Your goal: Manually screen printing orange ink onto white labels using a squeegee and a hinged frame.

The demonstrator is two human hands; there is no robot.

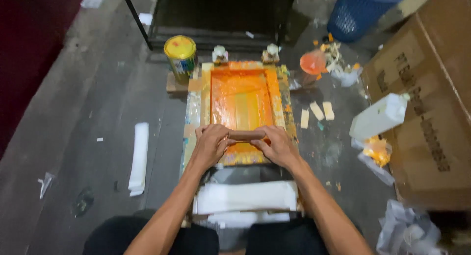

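Note:
A wooden-framed printing screen (243, 95) coated in orange ink lies on the floor in front of me. Both hands grip a wooden squeegee handle (247, 135) held crosswise at the near end of the screen. My left hand (212, 143) wraps its left end and my right hand (278, 146) wraps its right end. The blade under the handle is hidden by my fingers. White sheets (245, 197) lie stacked just below the frame, near my knees.
A yellow-lidded tin (180, 56) stands left of the frame's far end; an orange-stained cup (313, 62) at its right. A white bottle (378, 117), cardboard box (431, 103), blue basket (360, 12) and white strip (139, 157) surround the spot.

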